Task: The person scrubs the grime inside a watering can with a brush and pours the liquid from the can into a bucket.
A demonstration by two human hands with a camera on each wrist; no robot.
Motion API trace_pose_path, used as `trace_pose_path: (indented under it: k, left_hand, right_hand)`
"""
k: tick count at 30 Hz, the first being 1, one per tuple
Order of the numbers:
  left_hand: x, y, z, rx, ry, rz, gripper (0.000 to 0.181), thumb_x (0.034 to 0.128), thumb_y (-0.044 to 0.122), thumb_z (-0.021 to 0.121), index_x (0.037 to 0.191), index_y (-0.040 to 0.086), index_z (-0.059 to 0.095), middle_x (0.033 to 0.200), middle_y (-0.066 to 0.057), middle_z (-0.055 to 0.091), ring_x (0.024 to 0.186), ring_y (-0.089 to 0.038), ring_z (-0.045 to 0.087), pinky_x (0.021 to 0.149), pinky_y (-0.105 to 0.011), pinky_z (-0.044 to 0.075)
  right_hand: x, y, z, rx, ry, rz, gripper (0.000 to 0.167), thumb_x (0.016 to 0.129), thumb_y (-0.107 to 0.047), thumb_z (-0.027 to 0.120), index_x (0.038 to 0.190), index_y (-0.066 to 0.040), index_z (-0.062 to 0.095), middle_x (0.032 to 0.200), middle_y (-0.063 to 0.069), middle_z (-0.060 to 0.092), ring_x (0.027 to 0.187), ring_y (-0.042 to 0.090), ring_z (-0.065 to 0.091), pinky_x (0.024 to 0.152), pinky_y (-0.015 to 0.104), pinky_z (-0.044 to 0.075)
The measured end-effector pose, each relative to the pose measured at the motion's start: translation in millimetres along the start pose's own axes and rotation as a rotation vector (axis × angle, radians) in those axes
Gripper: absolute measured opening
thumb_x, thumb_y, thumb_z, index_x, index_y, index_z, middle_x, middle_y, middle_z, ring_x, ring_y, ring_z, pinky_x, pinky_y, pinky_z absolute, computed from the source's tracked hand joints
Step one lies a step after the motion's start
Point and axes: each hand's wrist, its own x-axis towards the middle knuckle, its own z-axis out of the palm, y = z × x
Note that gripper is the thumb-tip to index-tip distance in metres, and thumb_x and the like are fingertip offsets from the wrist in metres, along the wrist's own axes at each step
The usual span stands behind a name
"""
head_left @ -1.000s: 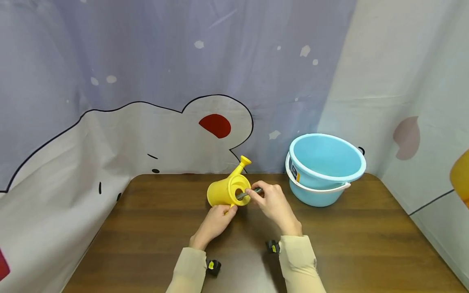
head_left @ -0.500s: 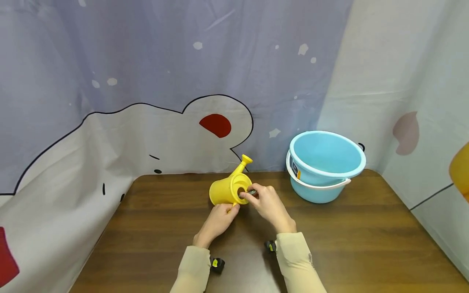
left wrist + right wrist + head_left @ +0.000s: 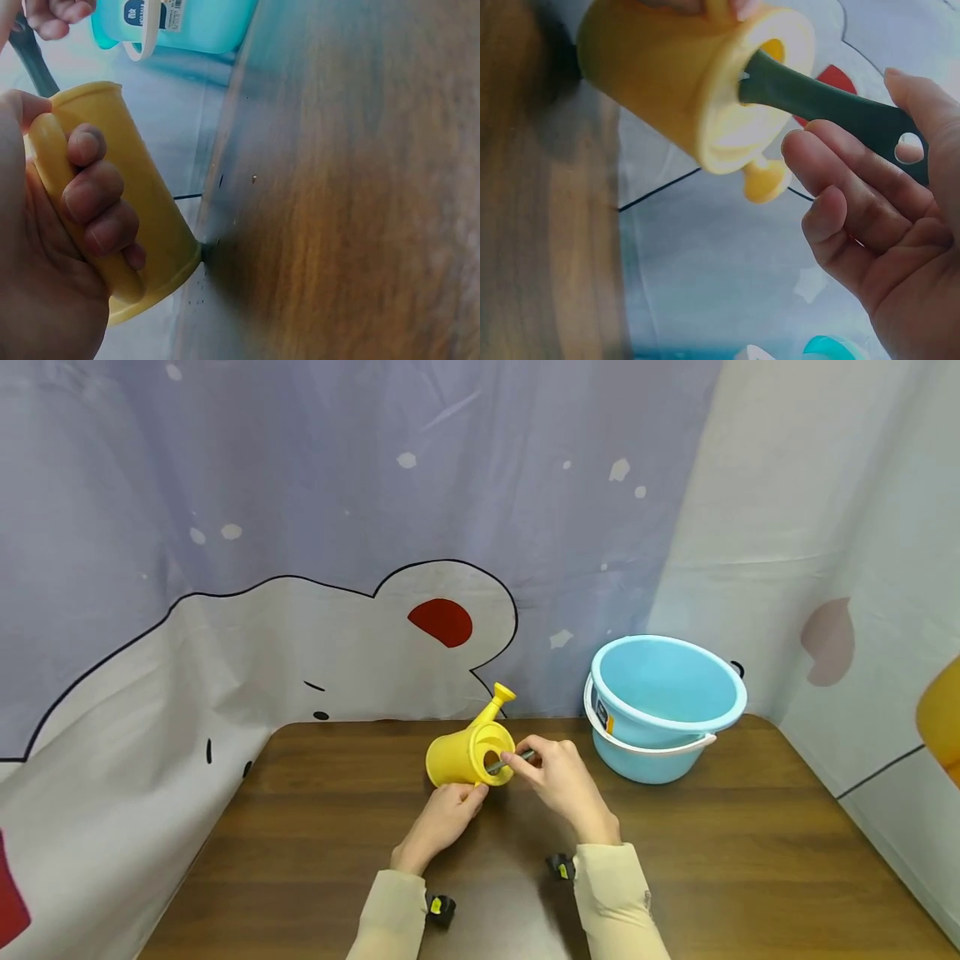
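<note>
A yellow watering can [image 3: 450, 760] is tilted over the table, its opening facing the right hand and its spout pointing up and back. My left hand [image 3: 442, 817] grips the can's handle, with fingers curled round it in the left wrist view. My right hand [image 3: 564, 787] pinches the dark green handle [image 3: 817, 97] of a slim tool between thumb and fingers. That handle is flat, with a hole near its end. Its other end passes through the can's opening, so the tool's head is hidden inside.
A light blue bucket [image 3: 652, 762] with a white carrying handle stands at the back right of the wooden table [image 3: 315, 843]. Behind the table hangs a printed curtain [image 3: 315, 485].
The right hand moved in towards the can's opening with the green-handled tool, then drew back. More of the handle shows now than half a second ago. The left hand keeps its grip.
</note>
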Motion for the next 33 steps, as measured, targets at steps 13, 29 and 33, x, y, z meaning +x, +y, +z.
trace_pose_path:
  k: [13,29,33]
  left_hand:
    - [-0.1,1.0,-1.9,0.032,0.011,0.027,0.052,0.1037,0.042,0.042,0.058,0.018,0.045,0.052,0.011,0.035,0.047,-0.004,0.032,0.049,-0.024,0.028]
    - [0.3,-0.3,-2.5,0.022,-0.02,0.005,0.053,0.1036,0.042,0.042,0.057,0.018,0.045,0.051,0.01,0.035,0.046,-0.006,0.031,0.047,-0.024,0.026]
    - [0.5,-1.1,-2.5,0.012,-0.016,-0.004,0.051,0.1032,0.041,0.044,0.057,0.018,0.045,0.052,0.01,0.035,0.047,-0.006,0.031,0.048,-0.024,0.026]
  right_hand:
    - [2.3,6.0,25.9,0.066,0.127,-0.084,0.016,0.087,-0.025,0.075,0.087,-0.009,0.071,0.069,-0.002,0.066,0.057,0.009,0.06,0.054,0.023,0.048]
    - [-0.6,12.0,32.1,-0.004,0.112,-0.092,0.014,0.086,-0.022,0.077,0.083,-0.01,0.07,0.07,-0.002,0.067,0.058,0.005,0.058,0.054,0.023,0.048]
    - [-0.5,8.1,23.7,-0.007,0.132,-0.112,0.013,0.085,-0.019,0.078,0.081,-0.009,0.07,0.068,-0.003,0.065,0.057,0.006,0.056,0.053,0.023,0.047]
